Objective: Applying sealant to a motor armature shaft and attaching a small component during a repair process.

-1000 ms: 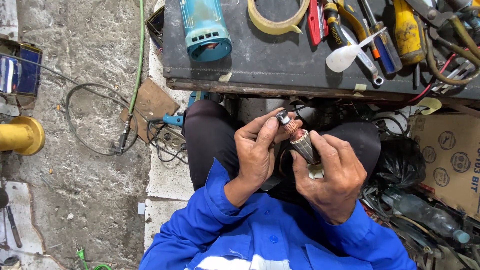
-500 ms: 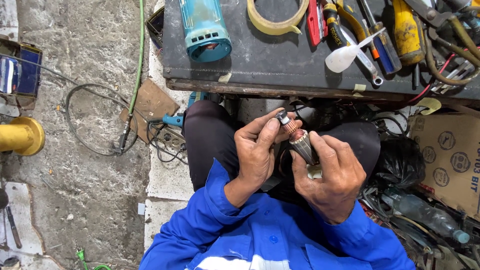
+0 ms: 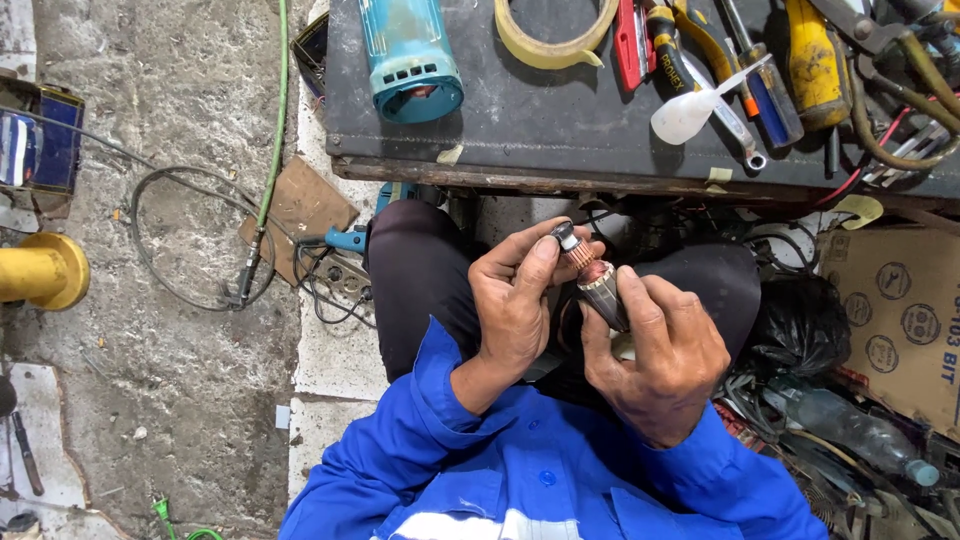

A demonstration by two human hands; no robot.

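Copper-banded and grey, the motor armature sits above the person's lap, below the dark worktop. The right hand is wrapped round its body; the left hand pinches its small end with thumb and fingers. A loose grip could drop it among the cables below, and hard pinching could likely scar the copper bars.

A dark worktop carries a teal motor housing, a roll of tape, a white plastic spoon and a heap of screwdrivers and pliers. A green cable runs over the concrete floor. A yellow pipe lies far left, a cardboard box at right.
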